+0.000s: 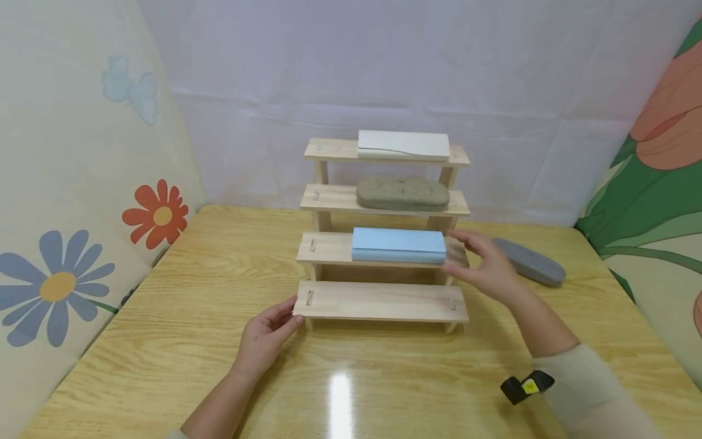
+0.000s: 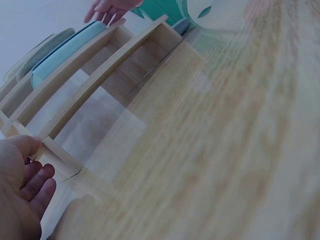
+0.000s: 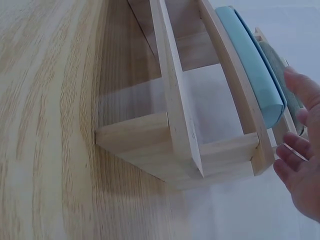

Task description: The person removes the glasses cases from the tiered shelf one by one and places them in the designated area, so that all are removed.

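A stepped wooden display stand (image 1: 378, 310) with several tiers stands on the table. My left hand (image 1: 263, 341) holds the left end of its lowest shelf, thumb at the front corner; in the left wrist view the thumb (image 2: 27, 145) lies against the wood and the other fingers are loosely bent. On the shelf above lies a light blue glasses case (image 1: 398, 245). My right hand (image 1: 488, 271) is spread beside that case's right end, with nothing between thumb and fingers. Higher up sit a grey-brown case (image 1: 403, 194) and, on top, a white case (image 1: 403, 145).
A dark grey case (image 1: 529, 262) lies on the wooden table (image 1: 230, 262) to the right of the stand, behind my right hand. A white cloth (image 1: 263, 140) hangs at the back, with flower-printed panels (image 1: 66, 195) at the sides.
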Available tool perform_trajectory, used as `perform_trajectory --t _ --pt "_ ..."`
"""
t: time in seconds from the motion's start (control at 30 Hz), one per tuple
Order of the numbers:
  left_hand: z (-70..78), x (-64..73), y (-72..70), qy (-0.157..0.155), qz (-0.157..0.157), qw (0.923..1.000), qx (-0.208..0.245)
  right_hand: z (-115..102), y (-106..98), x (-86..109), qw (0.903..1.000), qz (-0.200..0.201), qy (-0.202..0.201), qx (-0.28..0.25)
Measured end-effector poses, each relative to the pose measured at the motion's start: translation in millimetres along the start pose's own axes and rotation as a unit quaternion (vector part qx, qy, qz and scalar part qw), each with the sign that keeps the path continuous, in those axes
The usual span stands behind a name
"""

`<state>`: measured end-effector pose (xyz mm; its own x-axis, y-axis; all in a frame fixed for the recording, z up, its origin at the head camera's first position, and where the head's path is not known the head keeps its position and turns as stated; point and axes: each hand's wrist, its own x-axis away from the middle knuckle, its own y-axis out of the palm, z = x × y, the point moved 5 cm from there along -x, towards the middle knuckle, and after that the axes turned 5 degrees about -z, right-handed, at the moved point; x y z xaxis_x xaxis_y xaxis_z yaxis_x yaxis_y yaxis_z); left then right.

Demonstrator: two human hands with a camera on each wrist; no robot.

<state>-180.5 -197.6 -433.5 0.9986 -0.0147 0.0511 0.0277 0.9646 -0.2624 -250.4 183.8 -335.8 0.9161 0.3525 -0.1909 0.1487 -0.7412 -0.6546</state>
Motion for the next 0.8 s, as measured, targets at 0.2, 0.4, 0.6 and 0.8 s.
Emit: perform_trajectory --t 0.2,0.4,0.6,0.8 --pt "-0.6 -0.2 -0.4 -0.002 0.002 1.0000 -0.001 -4 7 -8.8 0.9997 -0.022 0.010 -0.007" --pt "-1.2 -0.7 -0.4 -0.005 0.000 1.0000 -0.004 -5 14 -17.4 0.9977 -0.052 0.016 -0.039" --pt "-1.0 -0.7 -0.7 -0.002 0.002 1.0000 -0.005 -9 18 -28.3 0.9972 -0.064 0.004 -0.038" --pt "-1.9 -1.0 -0.4 0.000 0.004 1.0000 -0.005 -11 20 -37.0 0.9983 -0.057 0.008 0.011"
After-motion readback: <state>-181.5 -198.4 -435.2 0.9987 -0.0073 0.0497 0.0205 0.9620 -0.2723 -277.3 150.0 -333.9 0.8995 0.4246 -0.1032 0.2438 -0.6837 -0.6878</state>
